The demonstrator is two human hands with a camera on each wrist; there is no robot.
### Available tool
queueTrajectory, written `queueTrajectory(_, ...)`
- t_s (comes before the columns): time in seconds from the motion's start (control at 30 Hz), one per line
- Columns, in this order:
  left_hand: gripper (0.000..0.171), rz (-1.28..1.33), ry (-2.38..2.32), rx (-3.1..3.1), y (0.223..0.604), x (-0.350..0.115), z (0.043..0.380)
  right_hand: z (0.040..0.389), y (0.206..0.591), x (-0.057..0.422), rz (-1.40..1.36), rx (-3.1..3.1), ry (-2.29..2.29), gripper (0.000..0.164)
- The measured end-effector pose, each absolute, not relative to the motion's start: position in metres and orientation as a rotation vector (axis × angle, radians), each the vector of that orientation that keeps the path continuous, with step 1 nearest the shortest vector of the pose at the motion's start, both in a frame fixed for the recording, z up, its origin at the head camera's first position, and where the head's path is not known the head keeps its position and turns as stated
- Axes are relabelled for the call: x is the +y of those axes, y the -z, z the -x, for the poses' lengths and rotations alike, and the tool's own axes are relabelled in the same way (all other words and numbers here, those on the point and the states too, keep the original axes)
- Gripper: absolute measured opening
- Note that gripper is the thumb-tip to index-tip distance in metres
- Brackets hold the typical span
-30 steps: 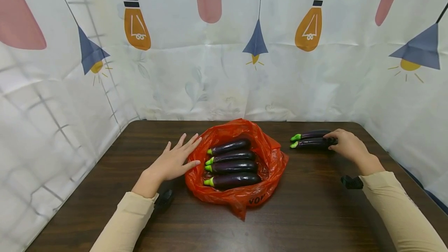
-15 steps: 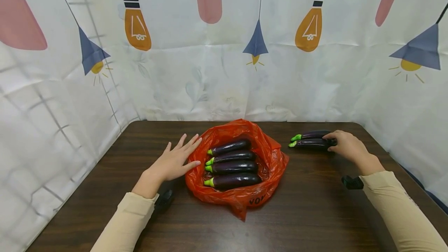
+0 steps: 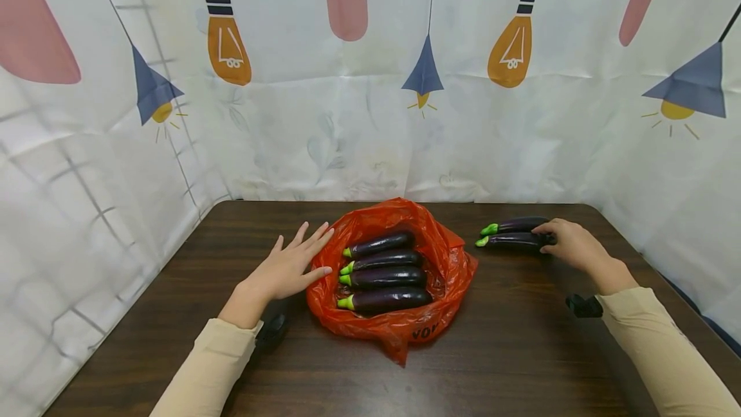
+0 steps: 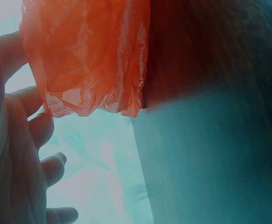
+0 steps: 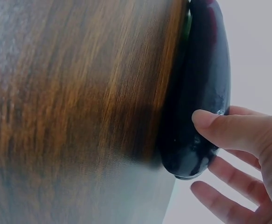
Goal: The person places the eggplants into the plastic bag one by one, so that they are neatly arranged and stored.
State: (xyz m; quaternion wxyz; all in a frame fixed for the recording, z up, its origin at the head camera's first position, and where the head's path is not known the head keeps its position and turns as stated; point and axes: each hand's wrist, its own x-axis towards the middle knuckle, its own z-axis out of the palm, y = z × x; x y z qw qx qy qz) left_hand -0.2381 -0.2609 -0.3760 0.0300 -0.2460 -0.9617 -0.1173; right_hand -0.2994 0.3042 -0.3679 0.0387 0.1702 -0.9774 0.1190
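Observation:
My right hand [image 3: 573, 246] pinches the blunt end of the nearer of two dark purple eggplants. In the right wrist view the thumb lies across the held eggplant [image 5: 203, 79], with fingers behind it. Just beyond it on the table, the second eggplant [image 3: 518, 224] lies alongside, green stem also pointing left. Fingers spread, my left hand [image 3: 286, 266] rests at the left rim of a red plastic bag [image 3: 457, 275]. The left wrist view shows fingertips against the bag's wall [image 4: 89, 46]. Inside the bag several eggplants [image 3: 382, 277] lie in a row, green stems to the left.
The brown wood-grain table [image 3: 498, 352] has its far edge close behind the bag and the two eggplants. A white curtain [image 3: 370, 134] printed with lamps and bulbs surrounds it at the back and sides.
The nearer eggplant in my right hand has slid slightly left against the other one. My left hand and the bag have stayed in place.

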Motion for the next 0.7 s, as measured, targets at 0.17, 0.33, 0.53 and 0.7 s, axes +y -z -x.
queueTrajectory(0.17,0.078,0.759,0.368,-2.965,0.375,-0.261,0.238,0.298,0.367,0.303,-0.524,-3.000,-0.377,0.041)
queueTrajectory(0.33,0.078,0.759,0.363,-2.965,0.375,-0.260,0.237,0.295,0.368,0.302,-0.551,-2.984,-0.375,0.040)
queueTrajectory(0.53,0.079,0.756,0.360,-2.968,0.375,-0.260,0.237,0.290,0.368,0.301,-0.575,-2.969,-0.375,0.040)
queueTrajectory(0.7,0.079,0.756,0.360,-2.970,0.375,-0.261,0.237,0.288,0.367,0.303,-0.588,-2.946,-0.380,0.041)
